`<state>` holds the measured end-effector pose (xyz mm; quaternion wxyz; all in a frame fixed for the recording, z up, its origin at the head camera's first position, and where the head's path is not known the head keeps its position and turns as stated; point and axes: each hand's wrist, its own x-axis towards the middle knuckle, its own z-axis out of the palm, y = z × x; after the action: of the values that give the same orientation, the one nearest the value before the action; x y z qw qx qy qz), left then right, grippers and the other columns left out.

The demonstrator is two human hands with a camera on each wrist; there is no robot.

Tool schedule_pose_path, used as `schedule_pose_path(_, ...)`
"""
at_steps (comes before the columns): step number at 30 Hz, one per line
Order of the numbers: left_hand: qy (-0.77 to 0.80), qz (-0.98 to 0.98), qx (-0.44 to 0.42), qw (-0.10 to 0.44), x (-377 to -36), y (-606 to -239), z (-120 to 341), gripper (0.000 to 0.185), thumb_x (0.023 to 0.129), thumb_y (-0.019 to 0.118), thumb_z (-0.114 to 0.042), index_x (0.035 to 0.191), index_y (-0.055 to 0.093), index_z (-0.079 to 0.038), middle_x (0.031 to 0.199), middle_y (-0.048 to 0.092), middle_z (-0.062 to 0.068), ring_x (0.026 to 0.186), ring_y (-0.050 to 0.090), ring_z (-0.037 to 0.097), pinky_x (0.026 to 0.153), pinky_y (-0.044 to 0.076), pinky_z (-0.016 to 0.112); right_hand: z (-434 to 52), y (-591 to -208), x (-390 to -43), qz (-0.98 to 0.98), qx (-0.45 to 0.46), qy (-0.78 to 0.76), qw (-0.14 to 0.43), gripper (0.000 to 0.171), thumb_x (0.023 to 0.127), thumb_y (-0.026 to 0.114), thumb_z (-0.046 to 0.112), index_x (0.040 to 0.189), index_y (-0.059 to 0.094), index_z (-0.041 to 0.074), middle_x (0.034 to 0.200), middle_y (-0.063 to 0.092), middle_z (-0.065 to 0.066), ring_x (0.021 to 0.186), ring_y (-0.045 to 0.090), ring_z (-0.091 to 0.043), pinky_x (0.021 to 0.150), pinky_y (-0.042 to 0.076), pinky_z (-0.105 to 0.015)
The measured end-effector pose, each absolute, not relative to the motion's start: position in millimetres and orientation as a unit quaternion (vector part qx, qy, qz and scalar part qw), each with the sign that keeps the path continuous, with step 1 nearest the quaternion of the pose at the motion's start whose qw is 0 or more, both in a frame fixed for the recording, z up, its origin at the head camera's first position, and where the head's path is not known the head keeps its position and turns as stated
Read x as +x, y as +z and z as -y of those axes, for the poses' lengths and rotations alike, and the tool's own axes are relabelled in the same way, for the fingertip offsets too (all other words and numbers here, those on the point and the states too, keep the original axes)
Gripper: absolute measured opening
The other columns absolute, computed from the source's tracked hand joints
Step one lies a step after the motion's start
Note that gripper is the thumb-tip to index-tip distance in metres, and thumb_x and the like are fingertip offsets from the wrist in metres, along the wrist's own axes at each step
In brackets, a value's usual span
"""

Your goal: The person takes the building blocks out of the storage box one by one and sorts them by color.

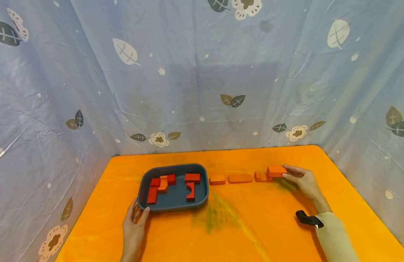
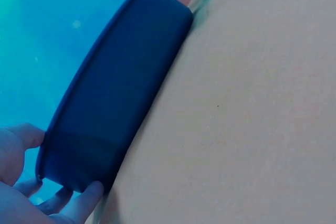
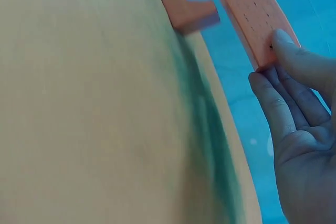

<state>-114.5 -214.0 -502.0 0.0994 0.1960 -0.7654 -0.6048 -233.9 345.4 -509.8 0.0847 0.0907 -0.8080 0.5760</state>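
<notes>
In the head view my right hand [image 1: 306, 182] pinches one end of an orange rectangular block [image 1: 276, 171] between thumb and fingers. The right wrist view has this block [image 3: 257, 17] raised and tilted, with a gap between it and a notched orange block [image 3: 191, 14] on the table. From above it overlaps the right end of that notched block [image 1: 261, 177]. My left hand [image 1: 133, 227] grips the near left corner of a dark grey-blue tray [image 1: 174, 209], fingers and thumb on its wall. Several red blocks [image 1: 152, 195] and an orange notched block [image 1: 163, 181] lie inside the tray.
Two more orange blocks, a shorter one [image 1: 217, 179] and a longer one [image 1: 240, 178], lie in a row between the tray and the notched block. The orange-yellow tabletop [image 1: 241, 225] meets a patterned blue-grey curtain [image 1: 202, 109] at the back and sides.
</notes>
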Motion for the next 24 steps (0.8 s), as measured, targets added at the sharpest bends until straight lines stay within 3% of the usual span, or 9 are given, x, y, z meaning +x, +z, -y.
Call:
schedule_pose_path(2,-0.606,0.765,0.195,0.098,-114,-502,214,0.072,0.098,0.061,-0.025,0.157,0.022,-0.012,0.154,0.032,0.023,0.134,0.039,0.041,0.077,0.038,-0.001,-352,-510,-233,0.811,0.09,0.572,0.087,0.047,0.092,0.07,0.014,0.13,0.057,-0.011,0.113,0.065,0.022,0.102,0.06,0.011,0.08,0.051,-0.011)
schedule_pose_path(4,-0.605,0.765,0.195,0.099,-114,-502,214,0.072,0.098,0.061,-0.025,0.157,0.022,-0.013,0.154,0.032,0.022,0.134,0.039,0.041,0.08,0.041,0.001,-358,-511,-233,0.818,0.085,0.561,0.098,0.045,0.092,0.07,0.015,0.128,0.059,-0.009,0.111,0.066,0.023,0.103,0.058,0.012,0.081,0.049,-0.009)
schedule_pose_path(7,-0.602,0.768,0.197,0.098,-114,-501,214,0.071,0.099,0.06,-0.026,0.157,0.022,-0.013,0.154,0.032,0.022,0.134,0.039,0.041,0.098,0.046,0.022,-366,-514,-233,0.82,0.076,0.558,0.103,0.045,0.092,0.07,0.016,0.128,0.06,-0.009,0.109,0.066,0.024,0.102,0.058,0.013,0.08,0.049,-0.008)
schedule_pose_path(11,-0.606,0.765,0.197,0.093,-115,-500,214,0.072,0.099,0.06,-0.026,0.158,0.021,-0.013,0.155,0.029,0.022,0.136,0.037,0.042,0.107,0.037,0.049,-373,-521,-233,0.828,0.068,0.546,0.103,0.045,0.091,0.071,0.016,0.127,0.06,-0.009,0.108,0.066,0.025,0.102,0.056,0.016,0.079,0.049,-0.007)
schedule_pose_path(13,-0.607,0.765,0.197,0.09,-115,-500,214,0.073,0.099,0.06,-0.027,0.158,0.02,-0.013,0.156,0.029,0.022,0.136,0.037,0.042,0.107,0.038,0.048,-374,-524,-233,0.839,0.066,0.531,0.103,0.045,0.091,0.071,0.018,0.126,0.061,-0.008,0.107,0.065,0.025,0.101,0.055,0.017,0.079,0.048,-0.006)
schedule_pose_path(16,-0.606,0.766,0.195,0.091,-114,-501,214,0.072,0.099,0.06,-0.026,0.157,0.021,-0.012,0.155,0.03,0.022,0.135,0.038,0.041,0.1,0.045,0.023,-375,-526,-232,0.85,0.068,0.512,0.099,0.046,0.091,0.071,0.021,0.127,0.062,-0.007,0.108,0.064,0.027,0.1,0.053,0.018,0.079,0.047,-0.006)
schedule_pose_path(19,-0.606,0.765,0.196,0.095,-114,-501,214,0.071,0.098,0.061,-0.025,0.157,0.022,-0.012,0.155,0.031,0.022,0.134,0.039,0.04,0.083,0.039,0.002,-374,-527,-232,0.844,0.073,0.524,0.089,0.047,0.091,0.071,0.019,0.128,0.06,-0.008,0.109,0.065,0.024,0.099,0.056,0.016,0.077,0.049,-0.008)
schedule_pose_path(21,-0.608,0.764,0.196,0.096,-114,-501,213,0.071,0.098,0.061,-0.024,0.157,0.022,-0.012,0.155,0.031,0.021,0.134,0.038,0.04,0.084,0.039,0.004,-373,-527,-233,0.842,0.078,0.527,0.087,0.046,0.091,0.071,0.016,0.127,0.06,-0.01,0.11,0.068,0.017,0.099,0.057,0.015,0.077,0.051,-0.01)
schedule_pose_path(24,-0.611,0.761,0.197,0.094,-114,-501,213,0.072,0.099,0.06,-0.027,0.158,0.021,-0.013,0.155,0.03,0.021,0.135,0.037,0.04,0.101,0.043,0.025,-372,-526,-234,0.854,0.085,0.505,0.094,0.041,0.09,0.072,0.014,0.124,0.064,-0.008,0.112,0.072,-0.001,0.097,0.057,0.015,0.076,0.05,-0.009)
